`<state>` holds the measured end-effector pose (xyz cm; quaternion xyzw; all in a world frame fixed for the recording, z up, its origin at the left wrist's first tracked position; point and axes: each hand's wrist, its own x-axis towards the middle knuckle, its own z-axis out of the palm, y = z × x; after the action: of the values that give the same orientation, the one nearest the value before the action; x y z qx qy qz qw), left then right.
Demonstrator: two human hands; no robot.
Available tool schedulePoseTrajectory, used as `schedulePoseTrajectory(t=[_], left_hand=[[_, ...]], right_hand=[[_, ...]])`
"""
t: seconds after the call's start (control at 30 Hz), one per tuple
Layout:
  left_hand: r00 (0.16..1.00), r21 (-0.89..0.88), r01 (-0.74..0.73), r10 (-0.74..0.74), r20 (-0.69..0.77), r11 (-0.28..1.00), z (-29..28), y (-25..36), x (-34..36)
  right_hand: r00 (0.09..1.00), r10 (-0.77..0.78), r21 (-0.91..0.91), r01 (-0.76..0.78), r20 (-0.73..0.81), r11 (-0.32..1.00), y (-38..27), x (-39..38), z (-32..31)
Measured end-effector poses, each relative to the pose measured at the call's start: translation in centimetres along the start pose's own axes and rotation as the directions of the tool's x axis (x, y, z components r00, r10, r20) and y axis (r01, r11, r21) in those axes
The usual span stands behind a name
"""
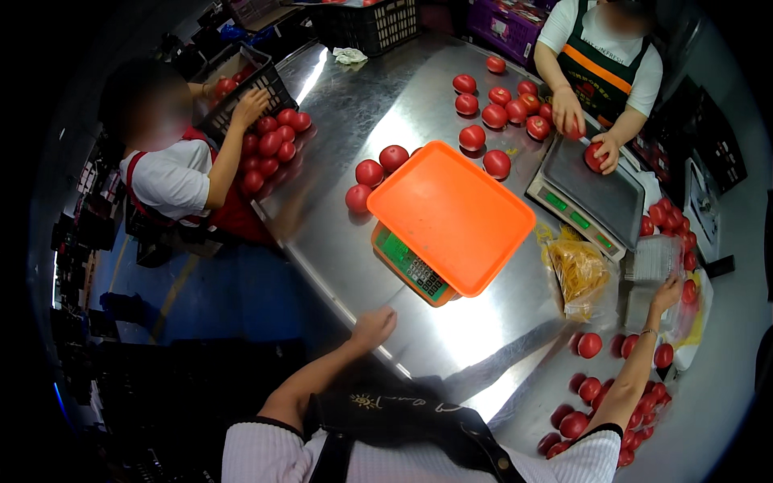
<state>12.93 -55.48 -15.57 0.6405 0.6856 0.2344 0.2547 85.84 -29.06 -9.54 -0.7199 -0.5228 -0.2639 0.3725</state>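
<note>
My left hand (374, 328) rests by the near edge of the steel table (338, 266), fingers curled in, nothing visible in them. My right hand (666, 295) reaches far to the right, its fingers closed at the edge of a stack of clear plastic trays (654, 259). Tomatoes (690, 291) lie close beside that hand. In front of me an orange tray (452, 217) sits on an orange scale with a green display (396, 245). A few tomatoes (369, 172) stand along the tray's left side.
A bag of yellow rubber bands (581, 278) lies left of the clear trays. Across the table a person's hands (605, 151) hold tomatoes over a larger scale (592, 189). On the left another person grips a black crate (256, 90) beside piled tomatoes (270, 143). More tomatoes (590, 345) lie near my right arm.
</note>
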Motion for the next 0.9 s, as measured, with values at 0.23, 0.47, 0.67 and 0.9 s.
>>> schedulePoseTrajectory(t=[0.23, 0.47, 0.67, 0.9], left_hand=[[0.989, -0.149, 0.125, -0.136, -0.062, 0.981, -1.1, -4.1, 3.1], [0.871, 0.009, -0.138, 0.125, -0.474, 0.99, -12.6, -1.4, 24.6], [0.995, 0.22, -0.093, 0.085, 0.047, 0.971, -11.6, -3.0, 36.4], [0.975, 0.201, -0.174, 0.14, 0.173, 0.964, -9.6, -4.7, 39.8]], right_hand=[[0.968, -0.249, 0.429, 0.233, -0.02, 0.872, -14.6, -6.8, -16.0], [0.624, -0.453, 0.256, 0.384, 0.637, 0.887, -26.7, -23.9, -24.7], [0.868, -0.133, 0.373, -0.064, 0.479, 0.926, -38.2, -15.6, -17.8], [0.715, -0.409, 0.565, 0.023, 0.567, 0.825, -48.6, -5.9, 8.4]])
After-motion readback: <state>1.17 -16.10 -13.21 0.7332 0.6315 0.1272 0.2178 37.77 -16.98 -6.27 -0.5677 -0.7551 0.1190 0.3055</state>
